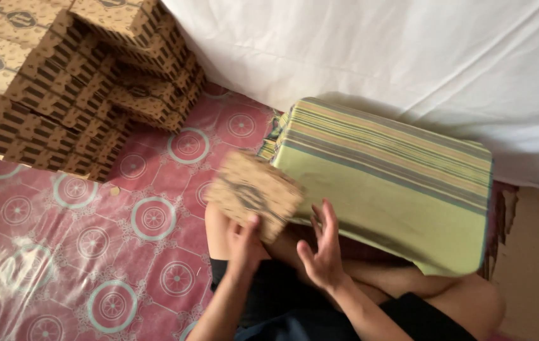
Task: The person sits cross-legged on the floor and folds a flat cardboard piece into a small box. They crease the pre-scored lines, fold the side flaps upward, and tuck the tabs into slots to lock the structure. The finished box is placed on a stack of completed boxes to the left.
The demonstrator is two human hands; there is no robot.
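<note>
While the left hand (244, 243) is pinching the lower edge of a flat brown patterned cardboard box (253, 191), blurred and tilted, the box is sticking up and away from those fingers. Just right of that grip, the right hand (323, 249) is spreading open, holding nothing, beside a green striped folded cloth (395, 183). Farther up-left, stacked brown cardboard boxes (86, 82) are sitting on the red patterned floor mat (92, 252).

floor (61, 252): pink patterned sheet | on it: stacked brown patterned boxes (80, 88), far left | striped green cloth bundle (395, 183), centre-right
</note>
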